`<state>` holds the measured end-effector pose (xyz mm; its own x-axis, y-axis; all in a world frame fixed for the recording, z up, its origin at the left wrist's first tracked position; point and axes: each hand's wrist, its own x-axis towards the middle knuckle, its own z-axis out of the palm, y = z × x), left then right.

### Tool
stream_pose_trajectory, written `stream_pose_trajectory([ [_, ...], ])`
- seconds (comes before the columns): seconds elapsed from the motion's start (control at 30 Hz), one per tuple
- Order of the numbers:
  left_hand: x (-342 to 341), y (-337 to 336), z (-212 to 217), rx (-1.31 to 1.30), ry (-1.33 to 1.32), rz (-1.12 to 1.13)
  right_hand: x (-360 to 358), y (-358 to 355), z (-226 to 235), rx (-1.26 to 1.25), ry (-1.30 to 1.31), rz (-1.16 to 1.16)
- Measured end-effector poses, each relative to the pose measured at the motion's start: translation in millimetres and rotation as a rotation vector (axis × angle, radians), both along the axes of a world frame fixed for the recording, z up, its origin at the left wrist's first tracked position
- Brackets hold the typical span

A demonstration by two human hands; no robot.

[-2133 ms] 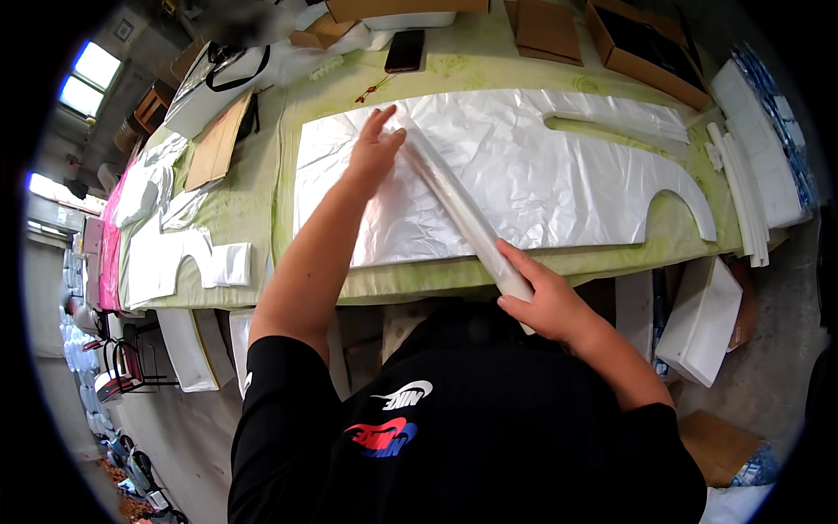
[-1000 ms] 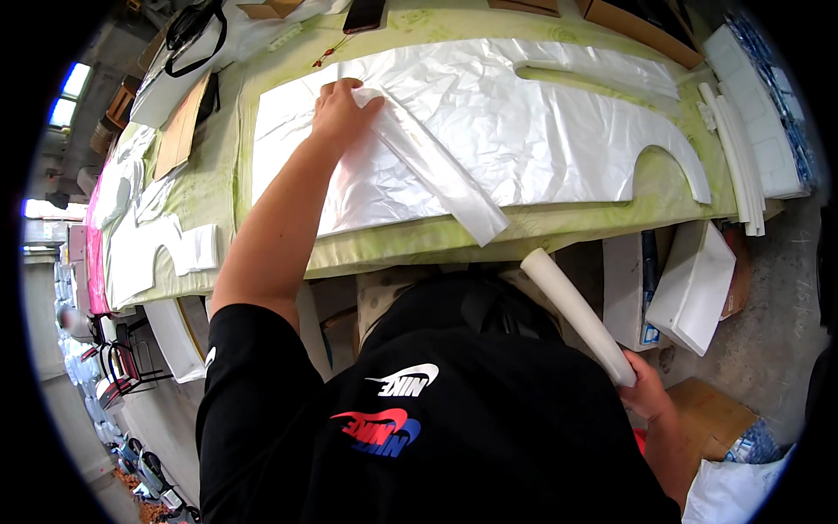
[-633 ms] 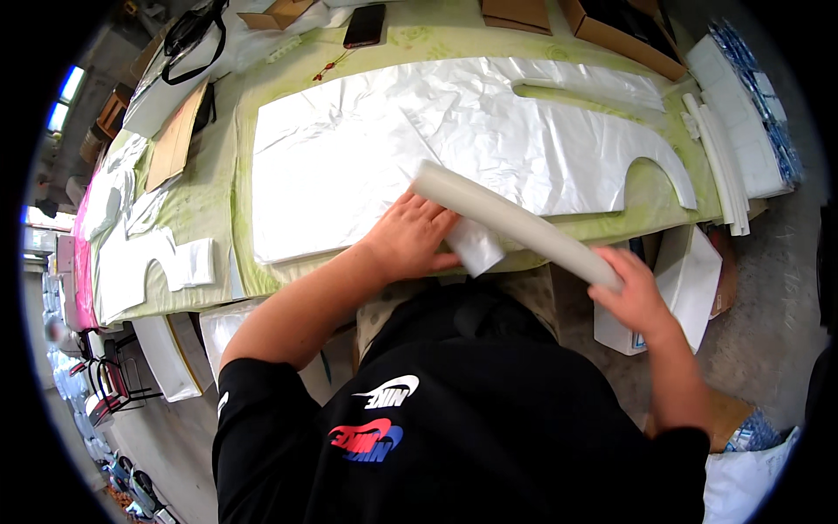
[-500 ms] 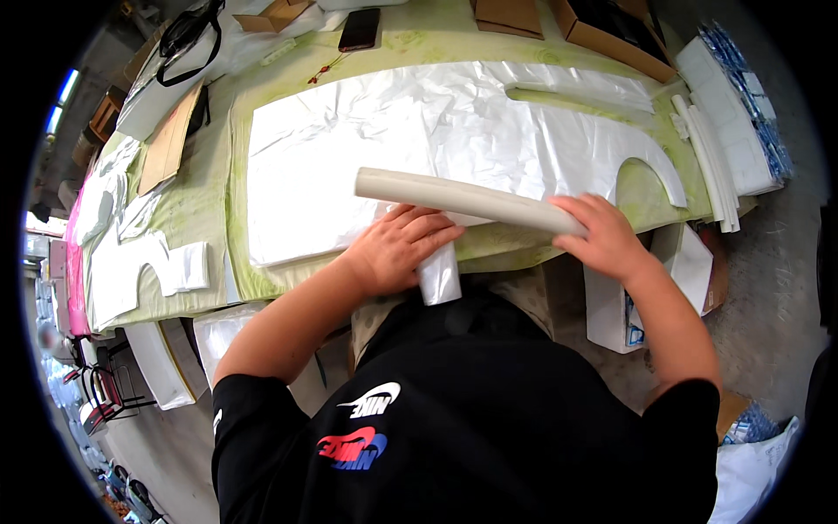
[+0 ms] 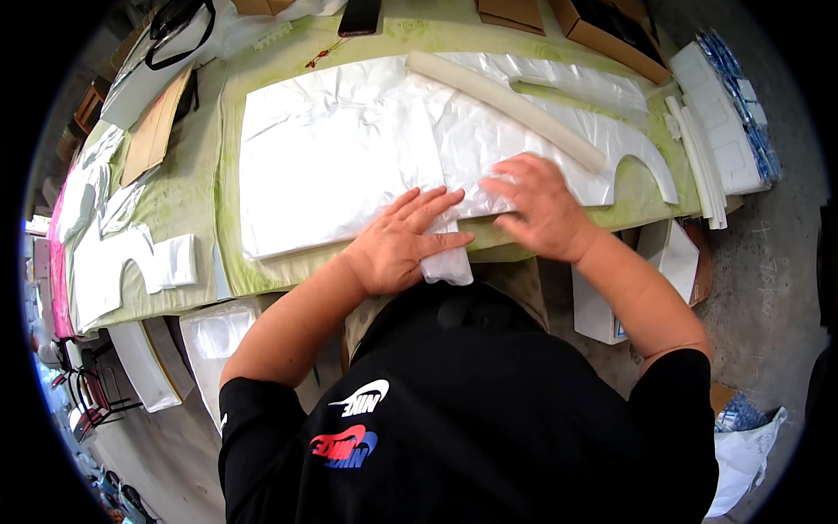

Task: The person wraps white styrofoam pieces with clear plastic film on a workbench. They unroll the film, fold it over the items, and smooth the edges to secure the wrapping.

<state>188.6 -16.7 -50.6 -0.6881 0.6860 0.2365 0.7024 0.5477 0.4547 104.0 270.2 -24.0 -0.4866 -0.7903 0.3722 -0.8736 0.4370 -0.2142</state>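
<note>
A stack of white plastic carrier bags (image 5: 332, 166) lies flat on the table, its handle loops to the right. My left hand (image 5: 406, 240) rests palm down at the stack's near edge, fingers spread, over a folded strip of white plastic (image 5: 447, 265) that hangs past the table edge. To its right, my right hand (image 5: 541, 205) hovers at or just above the bags' near edge; its fingers are bent, apart and slightly blurred, and nothing shows in them. Whether they touch the plastic I cannot tell. A pale grey tube (image 5: 506, 106) lies slantwise across the bags beyond my right hand.
The table has a green patterned cover (image 5: 205, 166). A smaller white bag piece (image 5: 113, 258) and a piece of cardboard (image 5: 157, 131) lie at left. A dark phone (image 5: 360, 16) and an open cardboard box (image 5: 611, 39) are at the back. White strips (image 5: 698, 166) line the right edge.
My right hand has let go of the tube, which now lies farther back on the bags. That hand has moved left to the bags' near edge. My left hand's fingers have spread.
</note>
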Motion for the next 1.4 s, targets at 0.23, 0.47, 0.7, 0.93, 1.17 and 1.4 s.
stream_pose_trajectory([
  [0.23,-3,-1,-10,0.399,-0.151,0.211,9,-52,-34,-0.128,-0.187,0.081],
  [0.47,-4,3,-10,0.262,-0.146,0.743,-14,-82,-20,-0.191,-0.745,-0.260],
  [0.7,-14,6,2,0.121,-0.270,0.824,-23,-100,-3,0.096,-0.796,-0.429],
  [0.93,-16,9,-7,0.079,0.121,0.757,-29,-108,-3,0.217,-0.758,-0.449],
  [1.17,-17,2,-8,0.523,-0.133,0.782,-11,-74,-28,-0.277,-0.883,-0.294],
  [1.4,-6,8,-8,-0.156,0.029,0.544,12,-56,-36,-0.422,-0.546,-0.016],
])
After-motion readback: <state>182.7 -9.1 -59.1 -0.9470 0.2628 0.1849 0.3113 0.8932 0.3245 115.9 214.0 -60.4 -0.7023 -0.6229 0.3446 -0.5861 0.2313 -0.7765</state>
